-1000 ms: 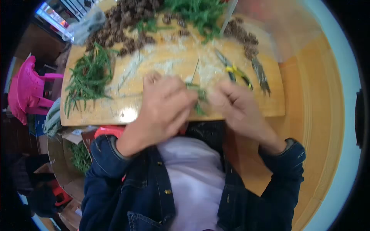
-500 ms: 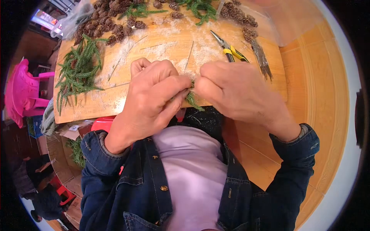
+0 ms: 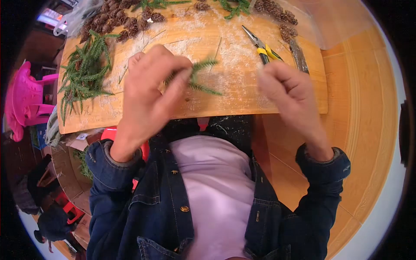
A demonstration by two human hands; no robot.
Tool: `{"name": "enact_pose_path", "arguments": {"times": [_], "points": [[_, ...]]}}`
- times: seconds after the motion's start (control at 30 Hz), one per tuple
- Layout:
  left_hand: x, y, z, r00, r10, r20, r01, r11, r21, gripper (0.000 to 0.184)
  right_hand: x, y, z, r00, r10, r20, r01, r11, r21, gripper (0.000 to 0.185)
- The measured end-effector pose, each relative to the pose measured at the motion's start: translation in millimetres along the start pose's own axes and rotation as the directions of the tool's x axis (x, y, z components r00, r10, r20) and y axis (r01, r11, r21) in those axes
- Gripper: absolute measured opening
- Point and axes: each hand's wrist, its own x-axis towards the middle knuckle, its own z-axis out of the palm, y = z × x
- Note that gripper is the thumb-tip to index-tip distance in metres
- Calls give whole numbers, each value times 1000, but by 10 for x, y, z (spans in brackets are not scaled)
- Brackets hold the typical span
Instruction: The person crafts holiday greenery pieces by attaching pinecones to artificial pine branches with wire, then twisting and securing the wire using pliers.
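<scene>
My left hand point(image 3: 154, 86) is raised over the table, thumb and index finger pinched on a green artificial pine sprig point(image 3: 206, 89). Its needled branches stick out to the right of my fingertips, while the pinched end is hidden by the fingers. To the right, apart from the sprig, my right hand point(image 3: 290, 93) is curled closed and slightly blurred; whether it holds anything is hidden. Just above that hand lie long-nose pliers point(image 3: 261, 46) with yellow-and-black handles, jaws pointing away to the upper left.
White grains dust the wooden table point(image 3: 117, 104). Green sprigs point(image 3: 86, 69) are heaped at the left, pine cones point(image 3: 106, 19) at the back left, more cones point(image 3: 277, 13) at the back right. Thin wires point(image 3: 299, 54) lie right of the pliers. A cardboard box point(image 3: 71, 173) stands lower left.
My hands were together over the sprig and have come apart. The left hand has lifted the sprig up and left; the right hand has moved right, towards the pliers. The view has shifted slightly.
</scene>
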Motion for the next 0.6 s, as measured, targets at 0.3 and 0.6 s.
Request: {"name": "enact_pose_path", "arguments": {"times": [0.3, 0.6], "points": [[-30, -1, -35, 858, -508, 68, 440, 661, -608, 12, 11, 642, -368, 983, -179, 43, 130, 510, -850, 26], [-110, -23, -26, 841, -525, 125, 477, 613, -631, 13, 57, 614, -394, 999, -44, 5, 30, 574, -819, 27]]}}
